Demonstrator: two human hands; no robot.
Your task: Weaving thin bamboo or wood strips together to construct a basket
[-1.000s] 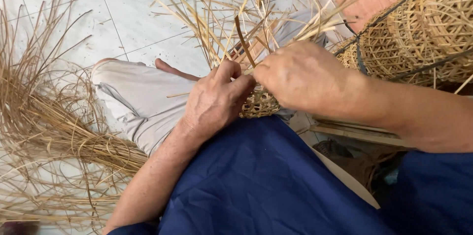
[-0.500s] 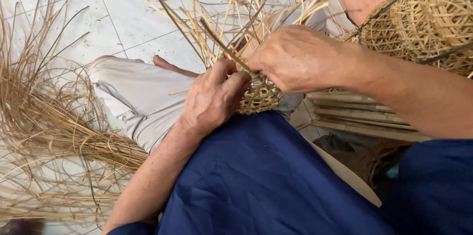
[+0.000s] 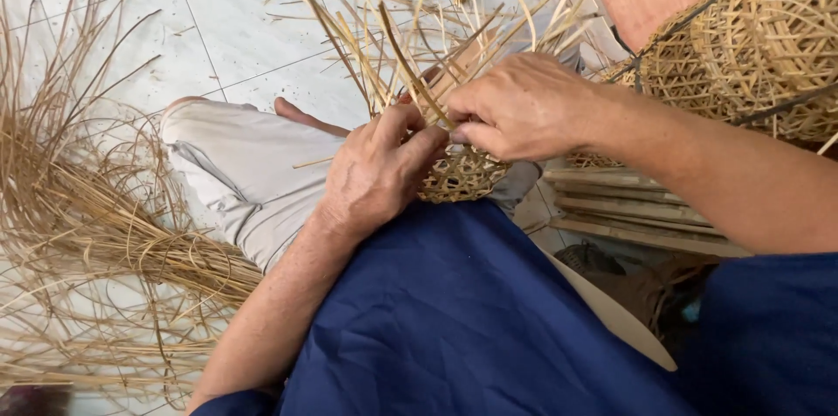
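Observation:
A small half-woven cane basket (image 3: 461,176) rests on my lap, its loose strips (image 3: 397,41) fanning upward. My left hand (image 3: 377,173) grips the basket's near side, thumb and fingers pinching a strip at the rim. My right hand (image 3: 522,107) covers the top of the weave, its fingers closed on a strip just beside the left thumb. The two hands touch over the basket, and most of its rim is hidden beneath them.
A pile of loose cane strips (image 3: 83,233) spreads over the tiled floor (image 3: 231,23) at left. Finished woven baskets (image 3: 751,45) hang at the upper right. Flat wooden slats (image 3: 624,206) lie below them. My legs and blue clothing fill the foreground.
Both hands have shifted slightly up and left on the basket. The right hand has pulled its strip closer to the left thumb, and the upright strips have swung.

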